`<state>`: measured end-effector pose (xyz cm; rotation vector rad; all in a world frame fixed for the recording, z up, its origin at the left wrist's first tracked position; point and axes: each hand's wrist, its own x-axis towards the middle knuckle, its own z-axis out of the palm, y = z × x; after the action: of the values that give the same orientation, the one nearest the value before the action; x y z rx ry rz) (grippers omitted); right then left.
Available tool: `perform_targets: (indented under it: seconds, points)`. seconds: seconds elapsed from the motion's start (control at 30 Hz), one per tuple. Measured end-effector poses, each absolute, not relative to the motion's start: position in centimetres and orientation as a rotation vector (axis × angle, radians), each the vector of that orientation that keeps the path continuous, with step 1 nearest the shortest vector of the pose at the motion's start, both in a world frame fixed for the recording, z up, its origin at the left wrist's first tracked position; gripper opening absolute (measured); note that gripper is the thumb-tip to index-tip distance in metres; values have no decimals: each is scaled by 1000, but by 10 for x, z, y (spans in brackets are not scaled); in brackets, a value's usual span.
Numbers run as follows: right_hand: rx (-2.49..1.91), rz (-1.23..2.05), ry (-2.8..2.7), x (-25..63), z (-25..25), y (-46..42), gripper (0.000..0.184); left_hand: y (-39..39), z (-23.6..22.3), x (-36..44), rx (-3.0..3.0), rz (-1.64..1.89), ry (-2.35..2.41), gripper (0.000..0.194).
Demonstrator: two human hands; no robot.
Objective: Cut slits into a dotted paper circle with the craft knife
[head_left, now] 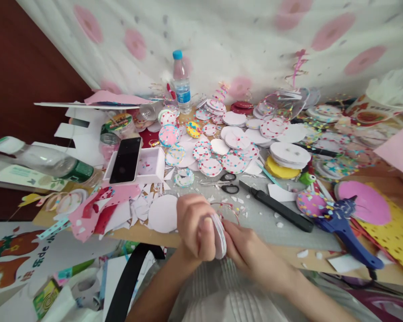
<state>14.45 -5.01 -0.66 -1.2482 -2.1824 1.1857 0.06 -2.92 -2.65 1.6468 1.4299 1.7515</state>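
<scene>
My left hand (195,228) is closed around a small stack of white paper discs (219,236), thumb pressed on its edge. My right hand (246,248) pinches the same stack from the right side, fingers together. Both hands meet at the near edge of the table (289,250), over my lap. A loose white paper circle (163,213) lies just left of my left hand. Black-handled scissors (223,183) rest on the table a little beyond my hands.
Many dotted and plain paper discs (235,147) cover the table's middle. A black phone (126,160) lies on a white box, a water bottle (182,82) stands at the back, a black utility knife (278,208) and a blue glue gun (342,223) lie to the right. Paper scraps litter the left.
</scene>
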Motion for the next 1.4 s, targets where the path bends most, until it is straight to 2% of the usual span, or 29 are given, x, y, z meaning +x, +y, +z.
perform_targets:
  seconds: [0.03, 0.13, 0.2, 0.27, 0.43, 1.0, 1.27, 1.4]
  points:
    - [-1263, 1084, -2201, 145, -7, -51, 26, -32, -22, -1, 1637, 1696, 1431, 23]
    - [-1266, 663, -2261, 148, -5, -49, 28, -41, -13, -8, 1382, 1375, 1412, 57]
    - [-1214, 480, -2286, 148, -2, -48, 30, -46, -13, -10, 1140, 1147, 1271, 66]
    - [-1175, 462, -2279, 146, 0, -48, 33, -49, -14, -12, 974, 1041, 1118, 68]
    - [-1194, 704, -2194, 147, 4, -51, 48, -45, -9, -16, 923, 993, 915, 76]
    - [-1170, 681, -2212, 149, 0, -55, 58, -35, -13, -12, 1156, 1088, 931, 75]
    - [-1104, 897, -2174, 169, -4, -67, 48, -18, -24, -20, 508, 1082, 768, 67]
    - [-1313, 782, -1973, 199, -20, -70, 36, -6, -20, -25, 338, 1051, 847, 48]
